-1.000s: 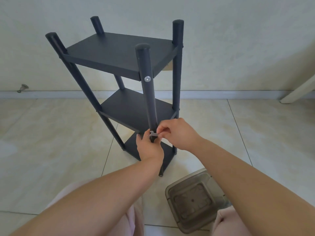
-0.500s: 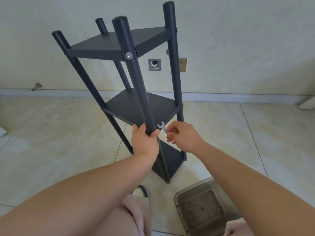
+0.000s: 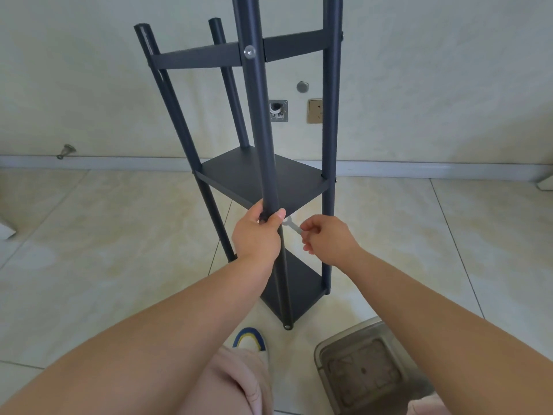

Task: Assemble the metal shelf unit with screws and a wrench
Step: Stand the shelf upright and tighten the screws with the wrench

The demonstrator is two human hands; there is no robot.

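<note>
A pale, lightly mottled wall (image 3: 419, 70) meets a floor (image 3: 104, 235) of large glossy cream tiles with thin dark joints; a white baseboard (image 3: 419, 169) runs along the seam. On the wall sit a beige socket (image 3: 314, 110), a grey metal plate (image 3: 278, 110) and a round cap (image 3: 302, 86). A door stopper (image 3: 65, 151) stands at the baseboard's left.

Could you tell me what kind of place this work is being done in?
Probably a room in a home: glossy tiled floor, plain wall with a baseboard and a wall socket.
</note>
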